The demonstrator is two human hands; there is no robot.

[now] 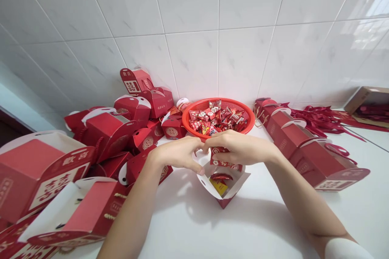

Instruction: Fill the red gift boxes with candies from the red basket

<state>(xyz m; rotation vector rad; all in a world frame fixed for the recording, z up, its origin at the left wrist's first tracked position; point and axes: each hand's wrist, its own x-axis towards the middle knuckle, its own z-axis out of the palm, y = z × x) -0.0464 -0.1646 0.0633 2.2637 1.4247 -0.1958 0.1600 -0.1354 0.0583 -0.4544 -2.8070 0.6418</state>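
Note:
A small red paper gift box (224, 203) stands on the white table in front of me, its top open and white inside. In it lie a yellow packet (219, 186) and a red-wrapped piece (221, 177). My left hand (180, 154) pinches the box's left white flap, thumb on the near side. My right hand (240, 147) curls over the far side of the box, its fingers closed at a red printed piece (219, 156). Whether that piece is a flap of the box or a packet, I cannot tell. Some of my fingertips are hidden behind the box.
Behind the box sits a red plastic basket (252, 123) of wrapped candies (214, 117). Many red gift boxes (106, 133) are heaped at left. A row of closed boxes (299, 139) stands at right, near dark red ribbons (319, 119) and a cardboard box (361, 99) by the tiled wall.

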